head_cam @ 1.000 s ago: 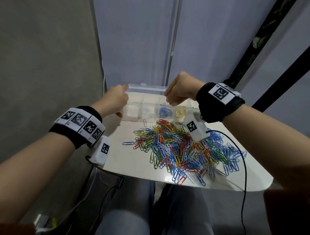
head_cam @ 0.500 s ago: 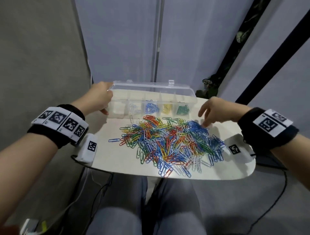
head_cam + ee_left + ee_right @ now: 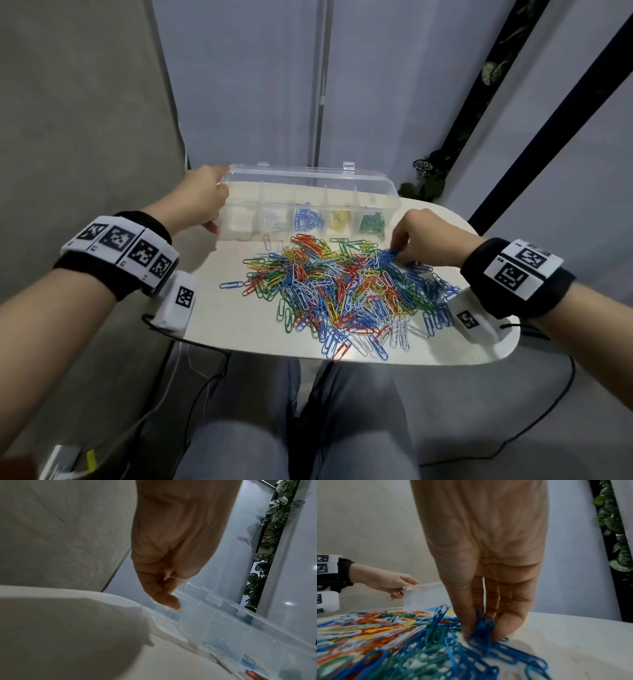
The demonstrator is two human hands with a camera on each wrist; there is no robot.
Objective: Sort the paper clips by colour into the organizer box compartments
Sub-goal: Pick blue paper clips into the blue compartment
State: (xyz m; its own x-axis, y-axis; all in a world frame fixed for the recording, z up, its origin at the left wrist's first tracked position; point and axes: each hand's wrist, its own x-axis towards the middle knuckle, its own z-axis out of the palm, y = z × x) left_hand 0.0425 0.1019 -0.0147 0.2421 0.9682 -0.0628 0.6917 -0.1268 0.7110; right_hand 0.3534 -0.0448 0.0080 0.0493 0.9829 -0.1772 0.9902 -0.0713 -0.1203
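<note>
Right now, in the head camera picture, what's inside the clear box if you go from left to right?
Inside the organizer box, left to right: an end compartment with no clips that I can make out → pale, whitish clips → blue clips → yellow clips → green clips.

Right hand (image 3: 423,240) fingertips are buried in blue clips (image 3: 483,625); organizer box (image 3: 308,202) leftmost compartment, at nine o'clock, blurred.

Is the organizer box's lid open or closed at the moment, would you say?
Open: the organizer box shows uncovered compartments, its clear lid tipped back behind them.
</note>
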